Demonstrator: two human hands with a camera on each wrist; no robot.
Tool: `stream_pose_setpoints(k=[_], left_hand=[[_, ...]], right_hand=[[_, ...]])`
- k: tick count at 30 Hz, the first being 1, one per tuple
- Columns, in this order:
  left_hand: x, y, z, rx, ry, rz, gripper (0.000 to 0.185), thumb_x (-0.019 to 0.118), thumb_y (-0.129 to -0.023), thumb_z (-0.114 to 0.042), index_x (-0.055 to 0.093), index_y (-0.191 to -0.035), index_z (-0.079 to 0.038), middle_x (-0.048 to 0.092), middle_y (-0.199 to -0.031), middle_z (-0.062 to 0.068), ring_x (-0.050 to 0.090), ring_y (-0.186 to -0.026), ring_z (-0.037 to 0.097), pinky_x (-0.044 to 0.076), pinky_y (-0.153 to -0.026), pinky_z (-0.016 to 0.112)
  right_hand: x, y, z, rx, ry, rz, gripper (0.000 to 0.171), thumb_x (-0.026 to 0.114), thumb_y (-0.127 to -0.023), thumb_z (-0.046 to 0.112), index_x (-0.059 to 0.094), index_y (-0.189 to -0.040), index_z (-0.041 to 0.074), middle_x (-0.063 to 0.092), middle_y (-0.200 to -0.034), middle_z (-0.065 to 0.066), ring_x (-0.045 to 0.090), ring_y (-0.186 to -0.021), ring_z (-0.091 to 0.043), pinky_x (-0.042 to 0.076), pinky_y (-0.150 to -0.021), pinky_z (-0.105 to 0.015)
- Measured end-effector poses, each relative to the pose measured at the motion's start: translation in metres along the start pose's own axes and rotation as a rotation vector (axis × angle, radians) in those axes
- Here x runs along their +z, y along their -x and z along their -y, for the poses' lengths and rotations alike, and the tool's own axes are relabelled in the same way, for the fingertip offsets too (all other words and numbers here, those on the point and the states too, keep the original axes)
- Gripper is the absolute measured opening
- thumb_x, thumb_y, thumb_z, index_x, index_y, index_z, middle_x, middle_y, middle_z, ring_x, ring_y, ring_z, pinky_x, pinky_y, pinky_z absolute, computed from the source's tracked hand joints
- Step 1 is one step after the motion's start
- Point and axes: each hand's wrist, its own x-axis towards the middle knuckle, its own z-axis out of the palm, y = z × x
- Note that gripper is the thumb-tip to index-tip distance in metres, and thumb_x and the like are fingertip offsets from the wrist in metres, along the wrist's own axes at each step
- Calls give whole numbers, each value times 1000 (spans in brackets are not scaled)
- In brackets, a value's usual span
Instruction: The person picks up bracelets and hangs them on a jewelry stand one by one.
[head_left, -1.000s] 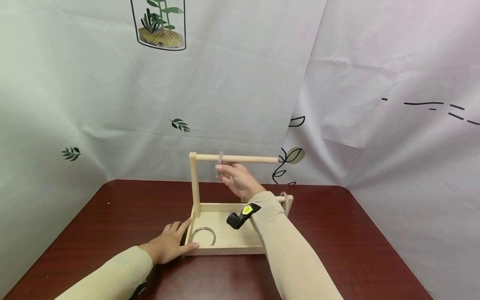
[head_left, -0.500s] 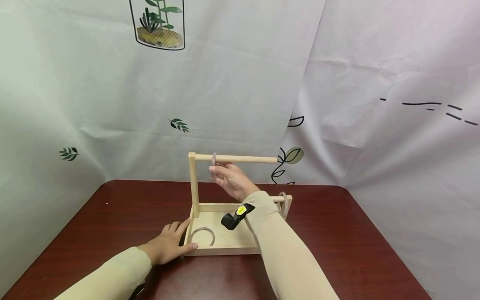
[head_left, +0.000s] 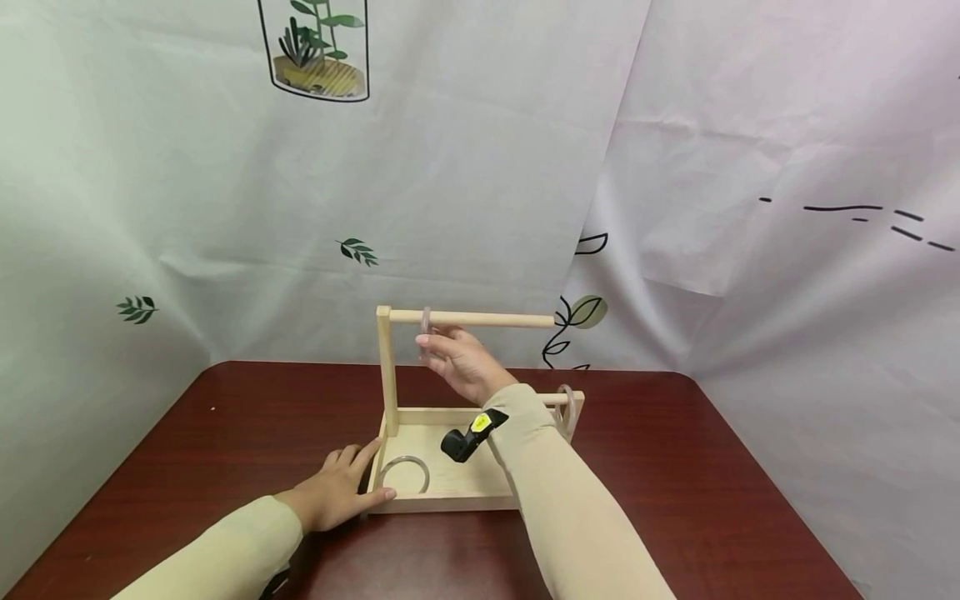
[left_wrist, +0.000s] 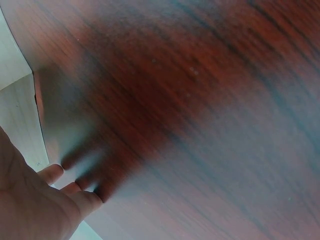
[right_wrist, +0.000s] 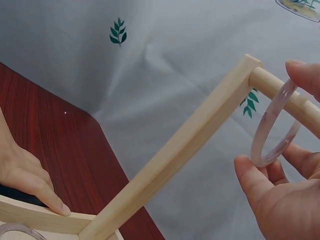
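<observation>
My right hand [head_left: 467, 363] pinches a translucent pale pink bangle [right_wrist: 264, 131] that encircles the upper wooden dowel [head_left: 495, 319], near its left end. In the right wrist view the thumb touches the lower rim, and a fingertip is at the top. The dowel juts from a tall post [head_left: 387, 375] on a shallow wooden tray stand [head_left: 450, 503]. My left hand [head_left: 337, 492] rests at the tray's front left corner, thumb on the front wall and index finger along the left side. Inside the tray lies another bangle [head_left: 405, 457], close to the left thumb.
At the right, another bangle [head_left: 572, 410] hangs on a lower, shorter dowel [head_left: 552, 399], partly behind my right sleeve [head_left: 577, 500]. The stand sits on a dark red wooden table [head_left: 675, 467]. A white printed cloth [head_left: 480, 167] hangs behind it.
My right hand has slid the bangle leftward along the upper dowel toward the post, mostly in the first half second. My left hand stays at the tray corner.
</observation>
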Motion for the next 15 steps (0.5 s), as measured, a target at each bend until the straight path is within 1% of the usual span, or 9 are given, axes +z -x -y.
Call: stream_pose_setpoints(k=[2, 3, 8, 12, 15], left_hand=[[-1, 0, -1, 6, 8, 4, 92, 54, -86, -66, 27, -150, -6, 41, -133, 27, 34, -126, 51, 36, -94, 65], [-2, 0, -2, 2, 7, 11, 92, 54, -86, -67, 26, -151, -7, 40, -134, 27, 34, -126, 51, 35, -95, 65], [0, 0, -1, -9, 6, 10, 94, 53, -85, -69, 26, -152, -9, 39, -136, 25, 33, -128, 49, 35, -96, 64], [3, -2, 2, -4, 5, -17, 94, 55, -84, -69, 29, -151, -8, 41, -134, 25, 35, -127, 48, 36, -94, 65], [4, -2, 3, -5, 2, -22, 93, 55, -84, -68, 30, -150, -7, 42, -133, 25, 36, -126, 48, 37, -93, 65]], right_hand=[[-1, 0, 0, 0, 0, 1, 47, 52, -94, -3, 41, -139, -2, 41, -142, -11, 51, -91, -9, 32, -109, -43], [-1, 0, 0, 0, -3, 5, 48, 52, -94, -3, 40, -140, -2, 39, -145, -13, 50, -91, -9, 30, -110, -44], [-2, 0, 0, 4, -2, 12, 49, 52, -94, -3, 40, -141, -1, 37, -148, -13, 50, -93, -9, 30, -110, -45], [-2, 0, 0, 10, 9, 13, 50, 52, -94, -3, 40, -143, 3, 36, -150, -11, 50, -103, -10, 32, -109, -42], [-3, 0, 0, 13, 4, 13, 53, 53, -94, -3, 38, -144, 5, 35, -151, -11, 48, -112, -12, 32, -109, -42]])
